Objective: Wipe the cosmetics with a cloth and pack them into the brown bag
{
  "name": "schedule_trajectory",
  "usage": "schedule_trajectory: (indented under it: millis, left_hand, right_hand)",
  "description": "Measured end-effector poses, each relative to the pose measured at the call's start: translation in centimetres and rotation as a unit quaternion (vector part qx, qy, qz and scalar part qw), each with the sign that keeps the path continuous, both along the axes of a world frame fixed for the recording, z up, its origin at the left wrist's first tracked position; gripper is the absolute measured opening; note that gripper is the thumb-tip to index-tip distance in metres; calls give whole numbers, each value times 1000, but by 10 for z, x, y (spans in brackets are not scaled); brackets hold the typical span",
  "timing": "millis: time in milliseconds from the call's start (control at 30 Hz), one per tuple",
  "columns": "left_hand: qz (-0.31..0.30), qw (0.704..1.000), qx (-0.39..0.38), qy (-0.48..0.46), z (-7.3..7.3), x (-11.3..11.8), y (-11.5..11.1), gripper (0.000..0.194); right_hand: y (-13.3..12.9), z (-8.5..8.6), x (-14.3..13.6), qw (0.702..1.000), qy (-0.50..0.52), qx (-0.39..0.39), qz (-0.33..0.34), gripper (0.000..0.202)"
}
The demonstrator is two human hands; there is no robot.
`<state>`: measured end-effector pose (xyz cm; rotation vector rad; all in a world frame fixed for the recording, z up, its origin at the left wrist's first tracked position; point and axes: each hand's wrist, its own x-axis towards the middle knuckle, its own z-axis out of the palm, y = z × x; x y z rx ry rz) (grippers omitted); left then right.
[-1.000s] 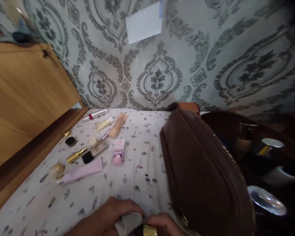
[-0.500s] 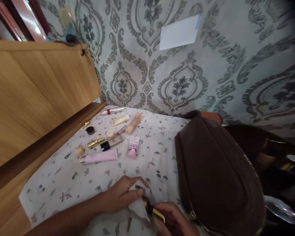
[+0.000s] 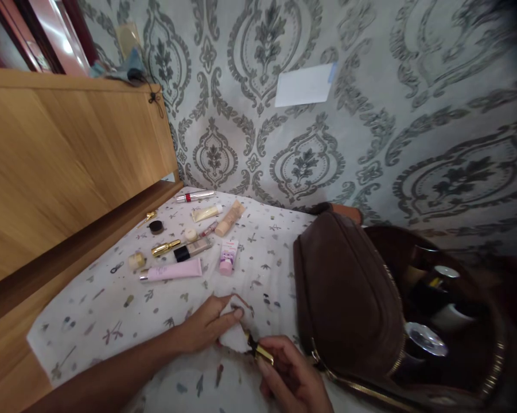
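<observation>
My left hand (image 3: pixel 209 322) pinches a white wipe (image 3: pixel 234 338), its thumb lying over the cloth. A small gold and dark cosmetic tube (image 3: pixel 264 354), lipstick-like, is gripped by the fingers of my right hand (image 3: pixel 290 373). The tube's far end touches or enters the fold of the wipe, so that end is partly hidden. Both hands are close together above the patterned white sheet (image 3: pixel 198 373). Beyond them lie a pink-capped small tube (image 3: pixel 228 257) and a long pink tube (image 3: pixel 174 269).
To the right stands a brown zip bag (image 3: pixel 344 287), open, with bottles and a shiny round lid (image 3: pixel 426 338) inside. Farther back lie a beige tube (image 3: pixel 230 218), a foundation bottle (image 3: pixel 193 249) and a gold tube (image 3: pixel 166 248). A wooden board (image 3: pixel 77 166) borders the left.
The view has shifted, showing more of the bag's inside. My hands still hold the wipe and the gold tube together, with the right hand's fingers more visible.
</observation>
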<state>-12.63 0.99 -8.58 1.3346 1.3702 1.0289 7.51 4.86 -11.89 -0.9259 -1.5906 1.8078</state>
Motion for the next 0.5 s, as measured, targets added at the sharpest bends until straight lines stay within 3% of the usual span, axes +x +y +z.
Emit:
schedule_trajectory:
  millis: [133,267,500]
  left_hand:
    - [26,998,-33,-42,-5,1,2,51]
    - [112,983,-114,-95,-8,3,4,57]
    - [187,959,-176,-123,0,9,1,56]
  right_hand:
    - [1,-1,-2,1000,2,6,2,46]
    - [-2,-2,-8,1000,4,9,-19,45]
    - [3,11,-15,1000,22,18,7,46]
